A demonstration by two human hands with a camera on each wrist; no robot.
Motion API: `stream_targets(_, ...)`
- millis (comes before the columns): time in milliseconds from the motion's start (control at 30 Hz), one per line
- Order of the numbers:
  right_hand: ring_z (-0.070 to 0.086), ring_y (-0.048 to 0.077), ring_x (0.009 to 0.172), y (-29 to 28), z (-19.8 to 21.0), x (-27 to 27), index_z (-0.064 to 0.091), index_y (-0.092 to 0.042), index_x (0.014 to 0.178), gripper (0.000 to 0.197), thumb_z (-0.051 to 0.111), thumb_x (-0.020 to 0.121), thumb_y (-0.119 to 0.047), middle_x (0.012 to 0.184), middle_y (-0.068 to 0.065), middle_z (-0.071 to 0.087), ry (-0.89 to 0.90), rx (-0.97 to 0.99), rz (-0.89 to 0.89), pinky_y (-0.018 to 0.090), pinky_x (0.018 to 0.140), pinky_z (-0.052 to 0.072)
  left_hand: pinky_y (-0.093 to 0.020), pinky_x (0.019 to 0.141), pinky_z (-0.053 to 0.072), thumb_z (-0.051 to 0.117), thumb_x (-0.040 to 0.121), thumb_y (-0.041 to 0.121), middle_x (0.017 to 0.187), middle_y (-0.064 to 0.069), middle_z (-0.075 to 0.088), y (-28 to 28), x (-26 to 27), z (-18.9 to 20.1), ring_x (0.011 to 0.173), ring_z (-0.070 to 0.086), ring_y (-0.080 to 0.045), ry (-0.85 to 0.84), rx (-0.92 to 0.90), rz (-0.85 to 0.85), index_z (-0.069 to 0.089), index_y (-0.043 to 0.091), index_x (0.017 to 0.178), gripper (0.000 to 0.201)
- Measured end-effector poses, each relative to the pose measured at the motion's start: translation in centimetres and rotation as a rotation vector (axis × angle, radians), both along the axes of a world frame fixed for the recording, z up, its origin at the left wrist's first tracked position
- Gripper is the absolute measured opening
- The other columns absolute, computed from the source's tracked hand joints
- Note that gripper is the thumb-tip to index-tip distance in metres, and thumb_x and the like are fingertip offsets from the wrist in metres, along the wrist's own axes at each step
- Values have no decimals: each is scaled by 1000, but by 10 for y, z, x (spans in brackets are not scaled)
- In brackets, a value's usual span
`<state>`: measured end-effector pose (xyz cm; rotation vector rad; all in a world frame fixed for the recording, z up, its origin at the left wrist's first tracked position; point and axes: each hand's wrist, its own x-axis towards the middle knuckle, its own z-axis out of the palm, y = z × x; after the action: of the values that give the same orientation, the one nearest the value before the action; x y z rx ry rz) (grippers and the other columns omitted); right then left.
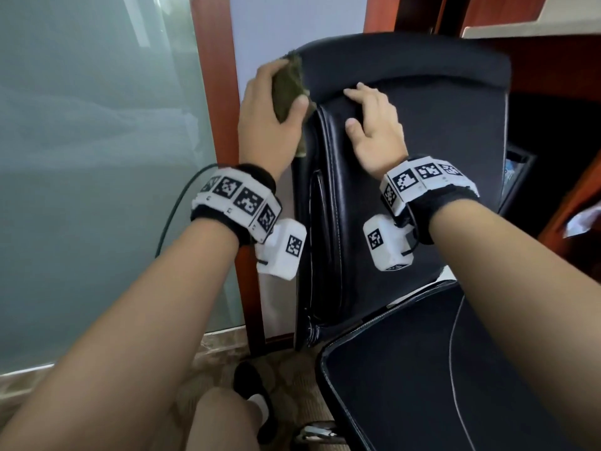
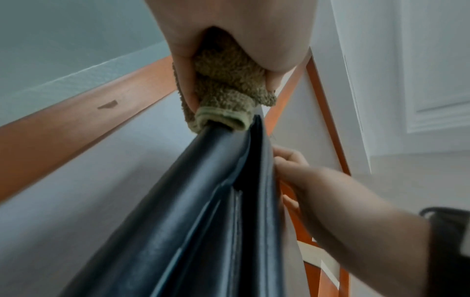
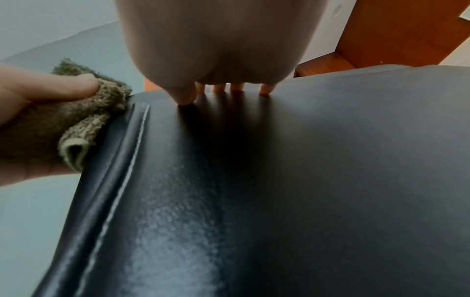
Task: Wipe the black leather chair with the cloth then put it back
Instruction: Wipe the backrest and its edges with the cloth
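Wiping step: left hand (image 1: pixel 270 109) grips the cloth (image 1: pixel 287 89) on the chair (image 1: pixel 422 131) edge — right hand (image 1: pixel 374 125) flat (bracing, probably); next, stroke downward.

No legible text, brand or number appears; the wristbands (image 1: pixel 236 203) carry only black-and-white square marker patterns.

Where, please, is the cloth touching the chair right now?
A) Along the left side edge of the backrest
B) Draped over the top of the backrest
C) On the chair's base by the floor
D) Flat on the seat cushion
A: the left hand grips the cloth against the left side edge of the chair backrest, while the right hand rests flat on its front.
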<state>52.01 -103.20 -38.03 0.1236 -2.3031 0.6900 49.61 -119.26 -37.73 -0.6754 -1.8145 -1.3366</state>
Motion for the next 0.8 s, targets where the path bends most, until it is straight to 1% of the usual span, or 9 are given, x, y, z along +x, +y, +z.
stream_targets(33,18,18,140,0,-1,0,36,-23,139,45,43,95,-16,151,-3,25,-1,-4,1,35,106,19,-9,94,32,54,85,17,122,-5,52,3,-2,2,107,47,-10,-7,-11,14,48,10,127,43)
stream_targets(133,15,17,141,1,-1,-1,35,-24,140,46,42,95,-17,152,-4,24,-5,1,5,34,107,17,-32,109,30,52,85,18,137,-12,42,9,-2,-14,125,41,-21,5,-71,13,42,10,135,52)
stream_targets(200,13,16,141,3,0,-1,33,-24,141,47,42,95,-17,152,-4,22,-26,16,8,33,107,16,-38,111,28,53,87,17,142,-14,37,10,1,-34,130,37,-24,-8,-79,-8,38,10,139,55)
stream_targets(333,11,16,142,4,-1,-1,31,-25,142,48,41,95,-18,153,-5,20,-39,13,16,34,107,14,-37,110,31,54,89,14,141,-12,39,9,6,-59,130,39,-22,-62,-29,-49,35,12,141,56)
stream_targets(467,10,15,142,1,-2,-3,31,-26,141,48,40,95,-16,153,-6,19,-31,-11,23,36,109,12,-26,109,28,55,89,13,144,-11,36,8,13,-82,130,38,-18,-104,-79,-36,32,18,143,59)
stream_targets(567,9,15,142,1,-2,-2,31,-26,141,48,40,95,-16,153,-6,19,-27,-23,19,37,109,11,-37,112,28,54,89,15,147,-11,34,4,17,-95,133,36,-23,-139,-124,-45,29,24,144,61)
stream_targets(667,9,15,142,2,-2,0,30,-26,142,49,40,95,-16,153,-6,19,-45,-1,19,37,109,11,-41,111,29,54,87,15,145,-11,38,3,17,-78,131,38,-26,-80,-76,-37,34,17,143,59)
stream_targets(733,9,15,142,2,-2,1,30,-26,142,48,40,96,-17,153,-5,19,-47,7,23,38,109,12,-40,111,28,53,88,15,144,-13,39,5,11,-54,131,38,-26,-3,-35,-23,36,12,142,57)
stream_targets(800,9,16,142,2,-2,1,30,-25,142,48,40,96,-16,153,-5,19,-44,-1,28,39,109,12,-37,111,29,50,89,20,144,-12,39,8,3,-30,130,39,-24,36,-9,-8,37,11,142,55)
